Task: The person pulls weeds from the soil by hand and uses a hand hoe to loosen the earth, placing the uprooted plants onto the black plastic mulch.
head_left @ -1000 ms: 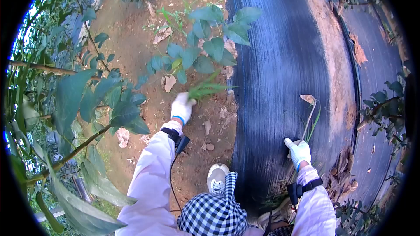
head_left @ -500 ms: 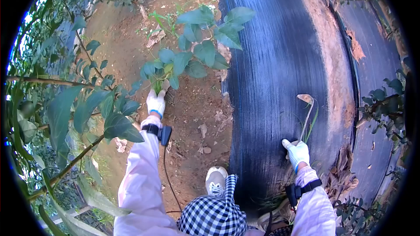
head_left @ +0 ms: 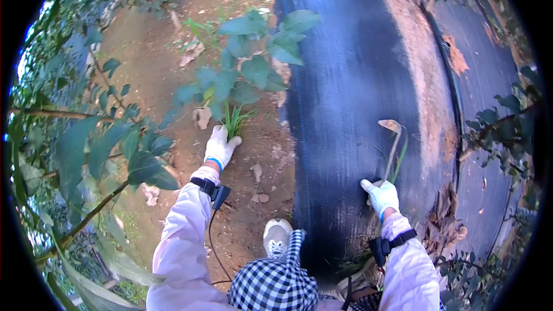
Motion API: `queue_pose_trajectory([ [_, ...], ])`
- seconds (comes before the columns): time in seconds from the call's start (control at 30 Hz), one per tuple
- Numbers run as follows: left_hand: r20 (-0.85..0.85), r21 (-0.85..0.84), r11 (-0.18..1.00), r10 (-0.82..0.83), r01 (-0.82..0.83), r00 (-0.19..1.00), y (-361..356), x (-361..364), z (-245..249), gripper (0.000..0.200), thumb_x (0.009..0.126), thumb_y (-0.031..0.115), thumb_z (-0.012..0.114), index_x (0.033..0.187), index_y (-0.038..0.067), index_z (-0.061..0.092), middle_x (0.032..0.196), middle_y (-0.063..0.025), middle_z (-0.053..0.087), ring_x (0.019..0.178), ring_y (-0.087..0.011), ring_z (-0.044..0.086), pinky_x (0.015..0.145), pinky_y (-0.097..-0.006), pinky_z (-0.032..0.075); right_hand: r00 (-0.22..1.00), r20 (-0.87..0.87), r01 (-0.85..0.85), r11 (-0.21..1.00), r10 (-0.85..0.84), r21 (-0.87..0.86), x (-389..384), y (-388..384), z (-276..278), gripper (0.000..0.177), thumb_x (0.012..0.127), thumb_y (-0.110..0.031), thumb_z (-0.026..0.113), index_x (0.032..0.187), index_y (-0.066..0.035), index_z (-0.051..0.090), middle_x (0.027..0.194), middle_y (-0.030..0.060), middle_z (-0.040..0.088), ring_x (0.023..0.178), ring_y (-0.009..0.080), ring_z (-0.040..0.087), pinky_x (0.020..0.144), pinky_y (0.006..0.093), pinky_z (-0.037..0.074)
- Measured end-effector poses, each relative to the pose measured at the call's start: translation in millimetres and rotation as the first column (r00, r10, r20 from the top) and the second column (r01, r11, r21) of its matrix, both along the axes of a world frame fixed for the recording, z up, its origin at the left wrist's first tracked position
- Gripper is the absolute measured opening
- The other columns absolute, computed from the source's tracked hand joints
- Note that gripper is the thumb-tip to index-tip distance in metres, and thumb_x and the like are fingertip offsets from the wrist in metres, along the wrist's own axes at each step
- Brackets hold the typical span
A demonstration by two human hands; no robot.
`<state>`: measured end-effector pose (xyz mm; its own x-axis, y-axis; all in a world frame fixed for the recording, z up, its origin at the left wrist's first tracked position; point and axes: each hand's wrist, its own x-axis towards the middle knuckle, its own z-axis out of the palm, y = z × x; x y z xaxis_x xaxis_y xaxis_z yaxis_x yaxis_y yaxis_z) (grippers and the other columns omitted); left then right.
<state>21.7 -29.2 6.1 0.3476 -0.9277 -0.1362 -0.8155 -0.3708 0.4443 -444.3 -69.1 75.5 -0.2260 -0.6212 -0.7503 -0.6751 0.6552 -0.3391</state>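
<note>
In a white glove, my left hand [head_left: 220,147] is closed around a tuft of green grass [head_left: 235,121] over the bare soil. Just beyond it hangs a leafy branch [head_left: 247,72]. My right hand [head_left: 382,197], also gloved, grips a small hand hoe [head_left: 393,152] above the black ground sheet [head_left: 351,109]. The hoe's thin neck points away from me and bends to a brownish blade at its tip. Long grass blades [head_left: 401,158] stick out beside the neck. The hoe's handle is mostly hidden by my right hand.
Leafy branches [head_left: 86,150] crowd the left side, and more foliage [head_left: 507,126] hangs at the right. A soil strip [head_left: 412,63] runs along the sheet. Dry leaves [head_left: 443,219] lie near my right forearm. A cable [head_left: 214,247] trails from my left wrist past my shoe [head_left: 277,236].
My left hand has moved right and toward me with the grass, away from the leafy branch. My right hand still holds the hoe; the whole view has shifted slightly.
</note>
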Motion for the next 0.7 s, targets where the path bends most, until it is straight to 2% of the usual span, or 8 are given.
queue_pose_trajectory([
  [0.07, 0.160, 0.068, 0.994, -0.096, 0.086, 0.982, -6, -23, 1, 0.030, 0.083, 0.022, 0.064, 0.109, 0.006, 0.061, 0.109, -0.0215, 0.060, 0.102, -0.0408, 0.057, 0.087, -0.0448, 0.046, 0.999, -0.034, 0.004, 1.000, -0.004, 0.018, 5, -2, 12, 0.041, 0.078, -0.040, 0.079, 0.077, 0.000, 0.068, 0.062, 0.0111, 0.065, 0.055, 0.0209, 0.064, 0.057, 0.0340, 0.050],
  [0.2, -0.221, -0.140, 0.966, 0.182, -0.216, 0.958, -34, -65, -2, 0.024, 0.089, 0.021, 0.055, 0.107, 0.007, 0.062, 0.102, -0.0188, 0.063, 0.095, -0.0373, 0.060, 0.085, -0.0449, 0.047, 0.999, -0.018, 0.037, 0.999, -0.037, -0.026, 4, 0, 10, 0.041, 0.080, -0.039, 0.077, 0.074, -0.001, 0.063, 0.059, 0.0104, 0.063, 0.051, 0.0195, 0.061, 0.055, 0.0337, 0.047],
  [0.23, -0.328, -0.243, 0.959, 0.061, -0.146, 0.943, -42, -91, 7, 0.025, 0.090, 0.023, 0.053, 0.106, 0.007, 0.062, 0.098, -0.0171, 0.064, 0.092, -0.0340, 0.062, 0.083, -0.0440, 0.048, 0.999, -0.024, 0.041, 0.999, -0.042, -0.016, 5, 0, 11, 0.041, 0.079, -0.039, 0.077, 0.074, -0.001, 0.063, 0.059, 0.0104, 0.063, 0.051, 0.0195, 0.061, 0.055, 0.0338, 0.047],
  [0.3, -0.498, 0.093, 0.991, -0.036, 0.094, 0.867, -67, -154, 80, 0.041, 0.083, 0.028, 0.066, 0.113, 0.001, 0.059, 0.100, -0.0192, 0.063, 0.097, -0.0304, 0.062, 0.084, -0.0420, 0.050, 1.000, -0.022, 0.021, 1.000, -0.021, 0.000, 5, 0, 13, 0.043, 0.079, -0.040, 0.077, 0.074, 0.000, 0.064, 0.058, 0.0098, 0.062, 0.050, 0.0204, 0.060, 0.055, 0.0345, 0.047],
  [0.4, -0.762, -0.116, 0.937, -0.296, 0.329, 0.575, -61, -193, 85, 0.072, 0.073, 0.026, 0.077, 0.131, -0.002, 0.046, 0.128, -0.0207, 0.050, 0.110, -0.0302, 0.059, 0.096, -0.0398, 0.048, 0.997, -0.048, 0.043, 0.979, -0.053, -0.199, -10, 10, -9, 0.045, 0.082, -0.041, 0.073, 0.089, 0.003, 0.069, 0.077, 0.0160, 0.069, 0.076, 0.0260, 0.067, 0.075, 0.0364, 0.050],
  [0.5, -0.658, -0.025, 0.994, -0.094, 0.103, 0.747, -48, -154, 70, 0.055, 0.078, 0.023, 0.073, 0.126, 0.003, 0.055, 0.118, -0.0176, 0.059, 0.104, -0.0279, 0.062, 0.093, -0.0376, 0.050, 0.964, -0.082, 0.223, 0.936, -0.253, -0.274, -24, 1, 17, 0.047, 0.084, -0.040, 0.069, 0.100, 0.004, 0.067, 0.089, 0.0169, 0.070, 0.085, 0.0258, 0.065, 0.081, 0.0365, 0.047],
  [0.6, -0.249, -0.164, 0.967, 0.152, -0.196, 0.957, -21, -78, 16, 0.042, 0.078, 0.023, 0.071, 0.115, 0.004, 0.062, 0.113, -0.0179, 0.062, 0.103, -0.0327, 0.061, 0.094, -0.0394, 0.048, 0.947, -0.095, 0.249, 0.890, -0.306, -0.382, -59, -12, 35, 0.043, 0.085, -0.038, 0.069, 0.097, 0.003, 0.065, 0.084, 0.0128, 0.067, 0.077, 0.0206, 0.060, 0.076, 0.0362, 0.046],
  [0.7, 0.045, -0.242, 0.917, 0.336, -0.316, 0.941, -21, -23, -3, 0.046, 0.076, 0.025, 0.073, 0.113, 0.002, 0.059, 0.107, -0.0204, 0.059, 0.106, -0.0382, 0.055, 0.092, -0.0451, 0.045, 0.954, -0.127, 0.197, 0.886, -0.273, -0.420, -95, -23, 33, 0.038, 0.087, -0.035, 0.068, 0.089, 0.003, 0.064, 0.075, 0.0100, 0.064, 0.068, 0.0178, 0.054, 0.068, 0.0348, 0.044],
])
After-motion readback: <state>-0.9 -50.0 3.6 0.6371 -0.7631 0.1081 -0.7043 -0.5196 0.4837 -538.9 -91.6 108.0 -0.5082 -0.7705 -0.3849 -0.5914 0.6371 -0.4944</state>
